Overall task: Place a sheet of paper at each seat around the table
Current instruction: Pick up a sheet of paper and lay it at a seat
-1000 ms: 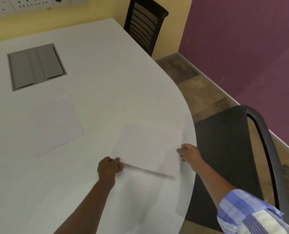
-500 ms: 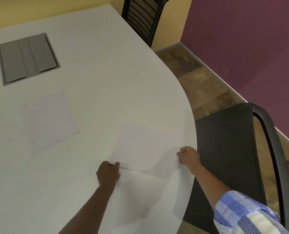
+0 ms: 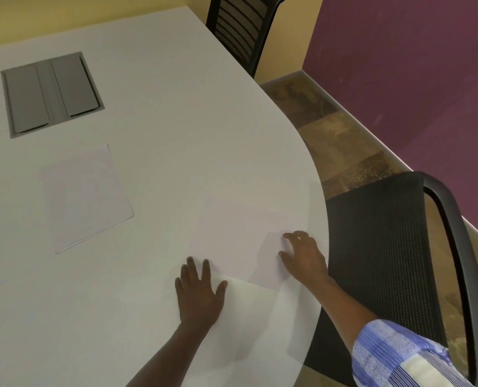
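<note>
A white sheet of paper lies flat on the white table, near its curved right edge, in front of a black mesh chair. My left hand rests palm down with fingers spread on the sheet's near left corner. My right hand has its fingers apart, fingertips touching the sheet's right corner. A small stack of white paper lies further left on the table.
A grey cable hatch is set into the table at the far left. A second black chair stands at the far side against the yellow wall. A purple wall and tiled floor run along the right.
Both hands pinched the sheet's near corners before. Now the sheet lies flat and both hands have opened, pressing on it with spread fingers.
</note>
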The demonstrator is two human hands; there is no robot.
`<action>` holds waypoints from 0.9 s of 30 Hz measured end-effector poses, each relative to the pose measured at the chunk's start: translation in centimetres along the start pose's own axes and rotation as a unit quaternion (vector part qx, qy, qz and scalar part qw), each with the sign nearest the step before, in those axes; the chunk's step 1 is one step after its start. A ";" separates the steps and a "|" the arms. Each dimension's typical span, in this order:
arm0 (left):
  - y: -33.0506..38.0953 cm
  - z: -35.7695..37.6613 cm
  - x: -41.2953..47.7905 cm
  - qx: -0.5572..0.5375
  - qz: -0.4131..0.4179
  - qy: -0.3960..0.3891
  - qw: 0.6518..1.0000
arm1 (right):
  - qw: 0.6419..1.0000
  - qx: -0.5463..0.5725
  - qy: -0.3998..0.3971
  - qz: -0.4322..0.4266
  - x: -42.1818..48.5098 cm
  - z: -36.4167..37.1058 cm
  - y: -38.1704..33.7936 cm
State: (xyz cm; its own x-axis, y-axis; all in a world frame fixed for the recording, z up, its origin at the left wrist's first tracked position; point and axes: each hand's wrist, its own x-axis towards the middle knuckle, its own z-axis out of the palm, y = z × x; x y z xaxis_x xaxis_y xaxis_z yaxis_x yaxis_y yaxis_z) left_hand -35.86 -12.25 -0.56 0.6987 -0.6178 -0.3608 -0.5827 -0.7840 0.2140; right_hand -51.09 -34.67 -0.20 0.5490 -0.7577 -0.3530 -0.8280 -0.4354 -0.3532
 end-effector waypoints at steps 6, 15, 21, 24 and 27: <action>0.1 1.0 -0.7 -0.006 0.006 -0.012 1.000 | 0.999 -0.039 -0.019 0.009 -0.6 0.8 -0.2; 0.4 0.6 -0.8 -0.023 0.012 0.000 1.000 | 0.999 -0.050 -0.003 0.008 -0.1 0.5 -0.6; 0.0 0.1 -1.3 -0.062 -0.004 0.013 0.998 | 0.998 -0.044 0.024 0.030 0.2 0.4 -1.7; -1.3 -0.8 -1.4 -0.070 -0.027 0.020 0.997 | 0.999 -0.032 0.030 0.017 0.3 0.8 -3.5; -3.6 -2.1 -1.1 -0.091 -0.049 0.038 0.994 | 0.999 -0.014 0.030 -0.013 0.3 1.4 -6.3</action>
State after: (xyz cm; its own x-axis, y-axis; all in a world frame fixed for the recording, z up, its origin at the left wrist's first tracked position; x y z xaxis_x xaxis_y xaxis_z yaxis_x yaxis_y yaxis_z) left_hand -33.64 -8.90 1.02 0.7815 -0.5360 -0.3193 -0.4310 -0.8338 0.3450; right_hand -45.56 -31.45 0.67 0.5640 -0.7728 -0.2910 -0.8163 -0.4685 -0.3380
